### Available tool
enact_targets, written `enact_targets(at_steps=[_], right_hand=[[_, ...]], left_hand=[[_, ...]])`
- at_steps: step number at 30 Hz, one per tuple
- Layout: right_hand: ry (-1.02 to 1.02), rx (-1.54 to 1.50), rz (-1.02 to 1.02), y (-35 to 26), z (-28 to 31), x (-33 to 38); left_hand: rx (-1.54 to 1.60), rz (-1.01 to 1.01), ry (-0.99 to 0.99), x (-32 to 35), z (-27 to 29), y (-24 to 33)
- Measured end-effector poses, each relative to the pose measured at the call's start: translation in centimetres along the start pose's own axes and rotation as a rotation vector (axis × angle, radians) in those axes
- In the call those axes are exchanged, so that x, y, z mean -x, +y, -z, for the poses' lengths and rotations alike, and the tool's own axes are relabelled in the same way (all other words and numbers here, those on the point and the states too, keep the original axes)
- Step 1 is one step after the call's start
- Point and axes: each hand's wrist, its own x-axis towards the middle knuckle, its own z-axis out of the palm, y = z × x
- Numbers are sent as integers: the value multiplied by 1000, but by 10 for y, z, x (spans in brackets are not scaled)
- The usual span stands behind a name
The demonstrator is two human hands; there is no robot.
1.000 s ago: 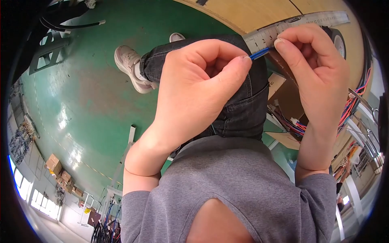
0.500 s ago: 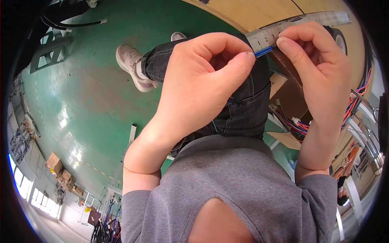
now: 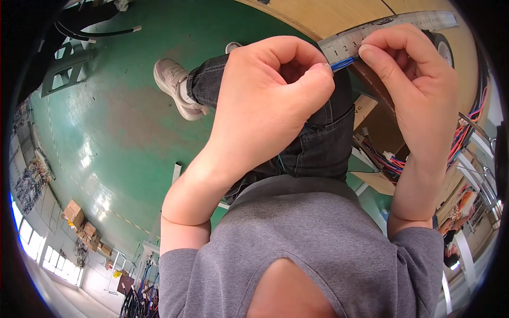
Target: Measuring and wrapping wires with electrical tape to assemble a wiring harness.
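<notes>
Thin blue wires (image 3: 342, 63) stretch between my two hands, just in front of the near edge of a steel ruler (image 3: 344, 46). My left hand (image 3: 278, 90) pinches their left end between thumb and forefinger. At the other end my right hand (image 3: 411, 69) is closed in a pinch, its thumb and forefinger over a dark piece that the wires run into. The fingertips hide most of that piece. The ruler lies along the edge of a wooden table, partly behind my right hand.
The wooden table (image 3: 328, 16) lies ahead, with a dark roll (image 3: 444, 50) at its right. Bundles of coloured wires (image 3: 392, 164) hang below, beside a cardboard box (image 3: 382, 130). My legs (image 3: 323, 148) are under my hands. Boxes (image 3: 79, 222) stand on the green floor (image 3: 116, 127) far left.
Both hands have shifted up very slightly with the wires. The blue wires now look a little more spread apart between the fingertips.
</notes>
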Motion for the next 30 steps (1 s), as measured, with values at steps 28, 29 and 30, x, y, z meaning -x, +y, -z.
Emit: enact_targets(at_steps=[28, 29, 30], right_hand=[[14, -796, 19, -2, -68, 44], [34, -807, 45, 1, -68, 46], [61, -812, 69, 6, -67, 48]], left_hand=[[337, -47, 4, 43, 20, -14], [280, -71, -4, 43, 20, -17], [228, -95, -19, 41, 18, -17]])
